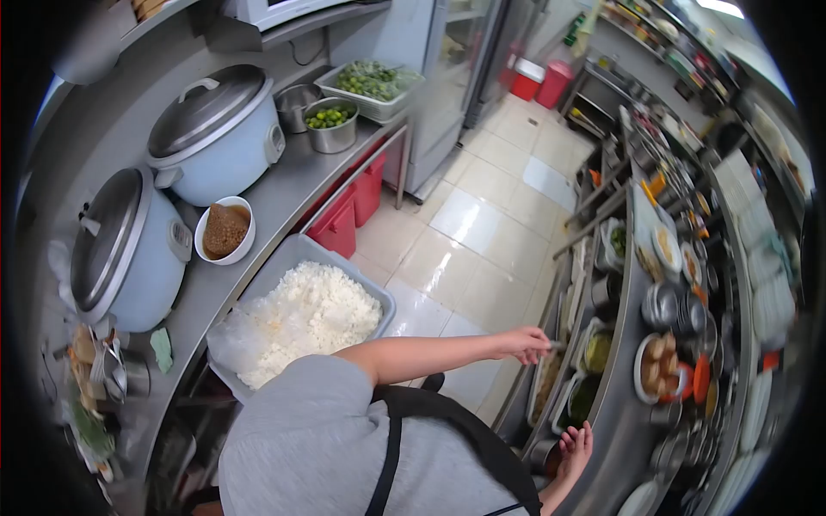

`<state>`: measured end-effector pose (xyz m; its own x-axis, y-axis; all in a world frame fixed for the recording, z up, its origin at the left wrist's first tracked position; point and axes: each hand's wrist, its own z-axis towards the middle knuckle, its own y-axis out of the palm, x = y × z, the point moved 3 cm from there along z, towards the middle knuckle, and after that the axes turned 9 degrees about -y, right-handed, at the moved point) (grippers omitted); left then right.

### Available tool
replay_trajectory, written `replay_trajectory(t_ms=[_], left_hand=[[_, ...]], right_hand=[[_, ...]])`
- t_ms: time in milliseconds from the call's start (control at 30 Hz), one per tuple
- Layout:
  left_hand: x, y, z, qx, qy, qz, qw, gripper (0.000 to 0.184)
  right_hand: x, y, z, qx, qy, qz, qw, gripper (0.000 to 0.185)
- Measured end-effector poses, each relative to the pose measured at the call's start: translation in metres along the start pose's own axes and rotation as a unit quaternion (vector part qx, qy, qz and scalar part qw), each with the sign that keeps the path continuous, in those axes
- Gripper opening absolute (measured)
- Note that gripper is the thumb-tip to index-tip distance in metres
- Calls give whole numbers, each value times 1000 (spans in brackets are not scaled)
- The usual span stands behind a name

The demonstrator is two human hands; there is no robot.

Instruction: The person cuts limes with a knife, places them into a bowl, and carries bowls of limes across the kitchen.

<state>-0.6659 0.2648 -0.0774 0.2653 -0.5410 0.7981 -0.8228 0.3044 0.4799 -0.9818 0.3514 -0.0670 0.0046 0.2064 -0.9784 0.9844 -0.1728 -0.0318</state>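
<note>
The person wears a grey shirt (297, 421) and a black apron (465, 434), with the two hands well apart from each other. The left hand (525, 344) is at the end of an outstretched bare arm, its fingers drawn together at a small grey piece (557, 346); it is too blurred to tell what the piece is or how firmly it is gripped. The right hand (575, 454) is loosely spread, fingers slightly bent and holding nothing visible, just beside the green tub (585, 400). The grey piece lies at the left fingertips, above a long tray (544, 387) of pale food and near the yellow tub (595, 353), which sits next to the green one along the edge of the tabletop (613, 404). Farther in on that surface are a white bowl (641, 365) of round brown food, an orange lid (702, 376) beside it and stacked metal bowls (661, 303). On the opposite side of the floor (439, 249), a grey-blue bin (389, 305) holds white rice (323, 297), partly under clear plastic (237, 335). Two rice cookers with lids on, a large one (219, 142) and another (146, 258) nearer, stand along the metal counter there, with a small bowl (249, 245) of brown liquid beside them and a pot (334, 140) of green fruit farther along
</note>
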Motion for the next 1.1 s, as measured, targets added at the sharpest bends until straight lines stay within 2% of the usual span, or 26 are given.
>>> replay_trajectory(t_ms=[100, 167, 200, 233, 367, 433, 467, 533, 633, 700, 800, 900, 933, 1000, 1100], left_hand=[[23, -82, -4, 119, 17, -63, 991, 27], [43, -138, -29, 215, 44, -96, 971, 25], [51, -163, -45, 259, 57, -107, 958, 25], [54, -188, -63, 301, 70, -138, 941, 25], [58, -247, -151, 436, 167, -236, 852, 24], [36, -281, -182, 474, 211, -288, 805, 25], [30, -292, -193, 480, 212, -290, 800, 25], [30, -315, -209, 504, 252, -356, 745, 25], [50, -357, -206, 497, 265, -400, 723, 25], [84, -382, -193, 505, 276, -386, 721, 26], [148, -411, -160, 496, 275, -312, 762, 25], [211, -441, -120, 488, 247, -236, 803, 25], [228, -454, -109, 497, 251, -241, 795, 25], [252, -472, -87, 526, 220, -163, 806, 27], [274, -489, -70, 562, 214, -171, 781, 30]], right_hand=[[-28, 60, 94, -75, -35, -10, 997, 40], [-39, 122, 152, -180, -49, -22, 982, 38], [-42, 156, 177, -219, -49, -69, 972, 38], [-45, 194, 199, -256, -51, -117, 958, 38], [-59, 356, 236, -449, -136, -127, 874, 38], [-68, 426, 238, -507, -222, -155, 818, 33], [-75, 455, 235, -514, -220, -153, 815, 33], [-99, 499, 227, -552, -252, -157, 779, 30], [-114, 544, 245, -586, -251, -163, 753, 31], [-116, 569, 273, -593, -267, -174, 739, 31], [-115, 598, 326, -563, -240, -207, 763, 31], [-107, 631, 385, -557, -240, -219, 765, 32], [-103, 645, 403, -556, -242, -227, 762, 33], [-97, 682, 431, -579, -240, -245, 739, 33], [-103, 755, 456, -619, -255, -268, 693, 33]])
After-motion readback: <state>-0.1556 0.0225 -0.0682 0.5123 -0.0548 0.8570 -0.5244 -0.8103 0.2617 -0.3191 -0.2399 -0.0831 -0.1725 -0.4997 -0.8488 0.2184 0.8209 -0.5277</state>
